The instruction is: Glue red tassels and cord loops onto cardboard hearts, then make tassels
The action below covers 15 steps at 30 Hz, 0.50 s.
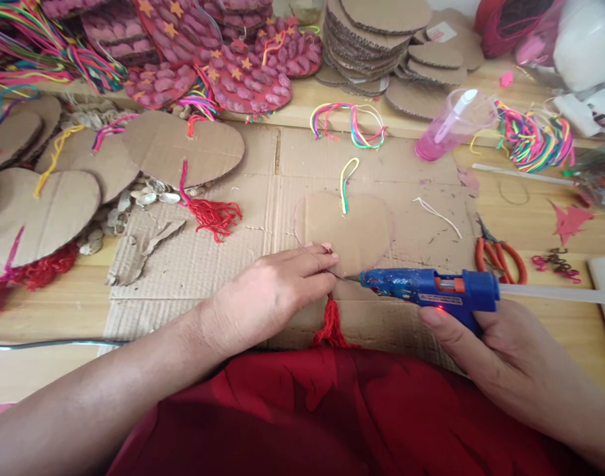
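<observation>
- Wooden table [64, 367] in view, a flattened corrugated cardboard sheet [223, 271] over its middle as work surface.
- Right hand [515, 357]: clamped round the handle of a glue gun [426, 287], thumb along the near side, small red light beside the thumb tip.
- Glue gun: blue, body smeared with residue, orange part in the top slot, translucent stick out of the rear. Held roughly level, nozzle toward the left hand, tip just beside its fingertips.
- Left hand [267, 291]: palm down, forearm slanting in from lower left, fingers together at the lower edge of the cardboard cutout. Whether they pinch anything: cannot tell.
- Cardboard cutout [366, 235]: plain brown, rounded, edge faintly pink; lies flat on the sheet in front of the person.
- Cord loop [346, 188], yellow-green, at the cutout's top; red yarn tassel [330, 324] below the left fingertips.
- Right of cutout: white string [438, 218], then orange-handled pliers [498, 258].
- Left: similar cutouts [183, 149], overlapping, with coloured cords.
</observation>
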Available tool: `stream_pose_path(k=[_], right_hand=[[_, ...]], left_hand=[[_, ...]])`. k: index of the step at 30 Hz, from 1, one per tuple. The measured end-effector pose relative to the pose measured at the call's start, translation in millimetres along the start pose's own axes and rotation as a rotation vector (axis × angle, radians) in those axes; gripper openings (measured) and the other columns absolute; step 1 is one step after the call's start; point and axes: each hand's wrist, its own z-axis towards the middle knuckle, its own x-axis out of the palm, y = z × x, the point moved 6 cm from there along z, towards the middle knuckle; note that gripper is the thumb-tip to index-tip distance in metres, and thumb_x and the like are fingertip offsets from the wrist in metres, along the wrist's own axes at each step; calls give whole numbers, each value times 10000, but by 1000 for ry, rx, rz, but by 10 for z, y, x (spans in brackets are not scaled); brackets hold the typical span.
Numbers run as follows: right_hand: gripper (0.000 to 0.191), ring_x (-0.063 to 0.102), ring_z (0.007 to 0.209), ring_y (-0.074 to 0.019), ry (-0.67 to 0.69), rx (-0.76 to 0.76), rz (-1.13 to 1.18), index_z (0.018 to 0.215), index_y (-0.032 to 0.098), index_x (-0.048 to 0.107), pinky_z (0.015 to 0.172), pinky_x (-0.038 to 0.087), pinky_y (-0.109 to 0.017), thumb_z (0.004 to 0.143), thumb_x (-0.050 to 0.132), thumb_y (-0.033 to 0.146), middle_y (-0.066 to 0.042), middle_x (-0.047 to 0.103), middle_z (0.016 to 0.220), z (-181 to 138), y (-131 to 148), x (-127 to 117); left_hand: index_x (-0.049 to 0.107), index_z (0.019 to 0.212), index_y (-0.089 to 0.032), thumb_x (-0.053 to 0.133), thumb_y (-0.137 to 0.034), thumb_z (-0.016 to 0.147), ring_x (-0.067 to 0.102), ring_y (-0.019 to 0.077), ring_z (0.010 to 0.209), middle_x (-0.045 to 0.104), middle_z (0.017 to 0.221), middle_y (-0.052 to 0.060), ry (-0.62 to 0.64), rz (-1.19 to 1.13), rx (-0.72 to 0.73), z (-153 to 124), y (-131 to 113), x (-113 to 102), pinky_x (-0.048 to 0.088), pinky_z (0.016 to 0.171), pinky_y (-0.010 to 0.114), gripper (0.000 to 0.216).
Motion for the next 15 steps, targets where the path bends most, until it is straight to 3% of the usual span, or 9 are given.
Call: stream_pose_path(k=[15], right_hand=[[215, 674, 700, -215, -2, -23, 0, 887, 302, 654, 630, 521, -301, 994, 495, 400, 19, 730, 814, 12, 25, -55]], left_hand=[[681, 1152, -116, 401, -153, 1031, 564, 232, 1328, 639, 1351, 133, 8, -17, -6, 8, -2, 8, 447, 1173, 383, 307]])
